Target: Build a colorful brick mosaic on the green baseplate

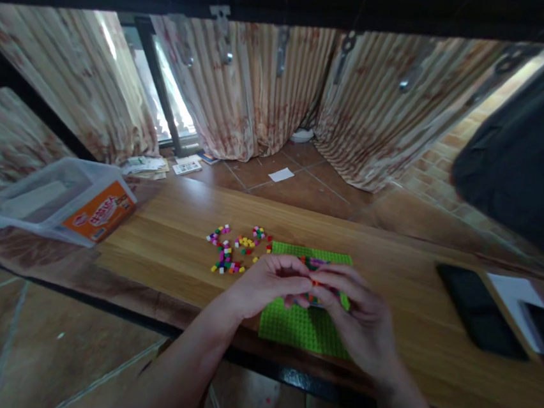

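A wooden counter [412, 294] carries everything. At nine o'clock from the green baseplate stands a clear plastic bin [74, 191], its orange label [102, 213] bearing white characters, too blurred to read surely. Over the baseplate [289, 327], the left hand [271, 287] and right hand [362, 309] pinch a multicoloured brick build [313, 261] together, probably for steadiness. Loose bricks [226, 251] lie at ten o'clock, handily near.

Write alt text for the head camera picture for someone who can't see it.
A person's left hand and right hand hold a small multicoloured block assembly over a green studded baseplate on a wooden table. Loose coloured blocks lie to the left, and an orange-labelled clear bin sits farther left.
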Tool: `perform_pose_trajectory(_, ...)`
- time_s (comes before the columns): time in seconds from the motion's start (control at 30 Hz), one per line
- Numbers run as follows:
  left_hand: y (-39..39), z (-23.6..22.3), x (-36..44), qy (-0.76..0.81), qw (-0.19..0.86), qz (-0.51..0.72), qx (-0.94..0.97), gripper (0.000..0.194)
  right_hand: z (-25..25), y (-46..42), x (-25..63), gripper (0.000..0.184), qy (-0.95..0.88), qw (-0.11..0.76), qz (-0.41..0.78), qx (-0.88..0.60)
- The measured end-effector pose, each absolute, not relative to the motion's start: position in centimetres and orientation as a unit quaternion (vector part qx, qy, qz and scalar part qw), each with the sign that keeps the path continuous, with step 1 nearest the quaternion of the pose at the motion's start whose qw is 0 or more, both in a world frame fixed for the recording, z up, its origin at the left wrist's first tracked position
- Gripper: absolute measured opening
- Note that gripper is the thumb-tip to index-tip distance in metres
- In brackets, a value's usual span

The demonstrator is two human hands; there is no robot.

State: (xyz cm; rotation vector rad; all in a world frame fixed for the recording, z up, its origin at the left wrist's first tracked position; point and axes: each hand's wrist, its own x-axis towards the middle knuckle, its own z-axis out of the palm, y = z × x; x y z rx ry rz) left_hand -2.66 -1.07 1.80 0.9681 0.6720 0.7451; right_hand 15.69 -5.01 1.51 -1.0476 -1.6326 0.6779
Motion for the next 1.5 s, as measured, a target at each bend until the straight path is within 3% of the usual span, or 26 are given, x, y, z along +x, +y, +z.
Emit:
perform_pose_trajectory(0.27,-1.6,1.5,-3.1,0.313,0.773,0.283,0.474,0.037,0.9,-4.3,18.3,0.013,-0.478,0.620,0.329,-0.528)
perform_pose_trajectory(0.67,-3.7,0.5,-2.7,0.083,0.831,0.048,0.547,0.041,-0.1,-3.6,19.6,0.019,-0.380,0.621,0.441,-0.524)
perform_pose_trajectory(0.87,-3.6,0.4,-2.1,0.075,0.842,0.062,0.531,0.041,0.1,-3.3,19.3,0.027,-0.367,0.636,0.450,-0.509)
perform_pose_trajectory(1.5,-2.5,2.2,-3.3,0.138,0.799,0.092,0.578,0.043,-0.7,-2.9,19.4,0.029,-0.399,0.615,0.438,-0.521)
